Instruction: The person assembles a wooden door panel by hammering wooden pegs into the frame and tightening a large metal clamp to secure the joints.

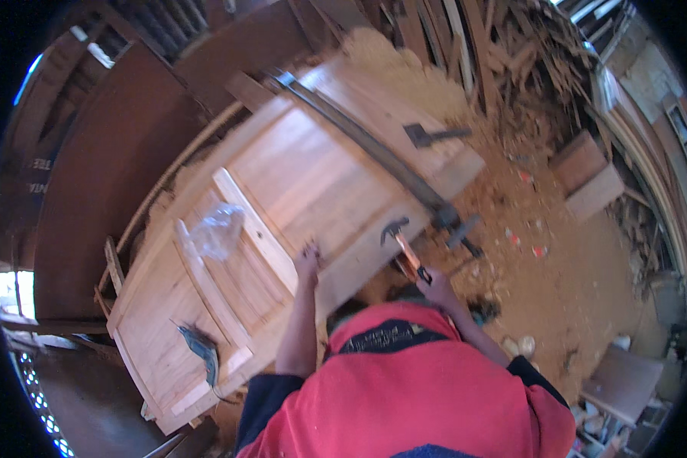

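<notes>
A large wooden panelled door [320, 175] lies flat in front of me. My right hand [435, 287], at the door's near edge, is closed round the handle of a claw hammer [408, 248]; the hammer's dark head is over the door frame. My left hand [308, 263] rests on the door to the left of the hammer, fingers drawn together. Whatever they hold, if anything, is too small to make out. Beside that hand lies a pale wooden strip [256, 229], and a crumpled clear plastic bag [217, 231] is next to the strip.
A long bar clamp [366, 145] spans the door, its screw end jutting past the near edge. Beyond it lies a hatchet-like tool [435, 136]. A corded power drill [200, 351] rests at the door's left end. Scrap wood [534, 84] is piled far right; shavings cover the floor [557, 298].
</notes>
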Tool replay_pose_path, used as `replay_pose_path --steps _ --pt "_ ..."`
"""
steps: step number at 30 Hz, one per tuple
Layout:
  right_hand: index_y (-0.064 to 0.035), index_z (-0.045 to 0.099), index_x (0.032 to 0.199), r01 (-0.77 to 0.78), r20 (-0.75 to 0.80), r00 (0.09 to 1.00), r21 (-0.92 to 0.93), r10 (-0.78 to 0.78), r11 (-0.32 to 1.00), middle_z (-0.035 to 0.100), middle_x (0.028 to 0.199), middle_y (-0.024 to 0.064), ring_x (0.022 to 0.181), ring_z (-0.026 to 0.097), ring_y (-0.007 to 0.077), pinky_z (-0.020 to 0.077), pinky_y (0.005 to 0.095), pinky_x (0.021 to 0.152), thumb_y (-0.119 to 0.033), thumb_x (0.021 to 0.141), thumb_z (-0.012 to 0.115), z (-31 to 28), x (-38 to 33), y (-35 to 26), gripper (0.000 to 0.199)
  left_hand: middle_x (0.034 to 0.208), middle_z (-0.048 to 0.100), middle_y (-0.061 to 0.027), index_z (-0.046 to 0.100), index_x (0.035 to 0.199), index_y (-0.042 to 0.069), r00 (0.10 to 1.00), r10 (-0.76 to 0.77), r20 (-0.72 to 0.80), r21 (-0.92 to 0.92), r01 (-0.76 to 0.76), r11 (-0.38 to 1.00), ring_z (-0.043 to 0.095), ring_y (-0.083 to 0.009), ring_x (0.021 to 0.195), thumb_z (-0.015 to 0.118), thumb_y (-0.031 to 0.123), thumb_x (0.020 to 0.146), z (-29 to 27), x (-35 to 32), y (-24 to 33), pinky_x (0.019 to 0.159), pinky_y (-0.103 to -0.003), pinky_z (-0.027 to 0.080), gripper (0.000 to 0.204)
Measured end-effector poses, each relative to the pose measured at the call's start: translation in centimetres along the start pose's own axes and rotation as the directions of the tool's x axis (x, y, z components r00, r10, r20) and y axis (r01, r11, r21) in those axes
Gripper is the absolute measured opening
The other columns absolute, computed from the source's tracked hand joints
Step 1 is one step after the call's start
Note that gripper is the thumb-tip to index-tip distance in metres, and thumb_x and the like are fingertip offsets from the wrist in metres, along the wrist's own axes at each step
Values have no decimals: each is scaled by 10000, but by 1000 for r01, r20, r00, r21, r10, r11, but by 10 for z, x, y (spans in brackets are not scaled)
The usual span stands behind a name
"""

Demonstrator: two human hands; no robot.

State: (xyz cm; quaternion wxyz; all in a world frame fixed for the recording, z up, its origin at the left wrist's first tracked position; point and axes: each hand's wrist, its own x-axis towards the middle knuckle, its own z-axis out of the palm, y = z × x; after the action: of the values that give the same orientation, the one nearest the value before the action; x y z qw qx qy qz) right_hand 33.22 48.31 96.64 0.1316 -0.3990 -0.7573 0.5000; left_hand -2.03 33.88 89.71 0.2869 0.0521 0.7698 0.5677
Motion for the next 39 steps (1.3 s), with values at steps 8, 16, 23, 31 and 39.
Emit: replay_pose_path --steps 8,16,23,31,39 --pt "-9 651 1013 -148 -83 985 11 149 989 548 681 102 610 539 214 453 364 600 -206 787 629 -43 -45 24 300 962 683 -86 647 1145 -10 991 123 -53 -81 -127 989 647 -158 837 610 208 952 43 67 43 735 -303 523 293" --pt "-48 699 1034 -168 -154 975 -34 161 985 583 693 34 599 529 117 444 289 569 -142 772 668 -54 -62 50 280 1048 700 -185 671 1123 -9 939 211 -272 358 -106 928 678 -277 967 642 188 883 35 40 2 872 -380 524 312" --pt "-22 656 950 -208 -150 971 -151 186 966 504 656 16 591 463 115 406 297 553 -107 776 637 -69 -32 45 195 969 694 -186 693 1044 6 890 450 -72 609 -318 727 675 -297 899 645 155 846 38 61 20 820 -390 533 252" --pt "5 593 935 -202 -97 976 -71 195 977 516 663 108 588 481 178 443 347 583 -129 785 635 -76 42 -5 205 822 718 -170 716 888 -4 987 145 -71 667 -61 742 710 -291 774 769 332 792 35 73 37 743 -400 555 353" --pt "15 542 867 -194 -94 977 -27 190 981 463 647 97 607 458 195 409 374 583 -112 798 612 -80 92 -30 161 827 730 -156 729 881 11 990 70 -126 544 9 839 716 -248 776 724 251 841 28 72 25 730 -373 555 243"
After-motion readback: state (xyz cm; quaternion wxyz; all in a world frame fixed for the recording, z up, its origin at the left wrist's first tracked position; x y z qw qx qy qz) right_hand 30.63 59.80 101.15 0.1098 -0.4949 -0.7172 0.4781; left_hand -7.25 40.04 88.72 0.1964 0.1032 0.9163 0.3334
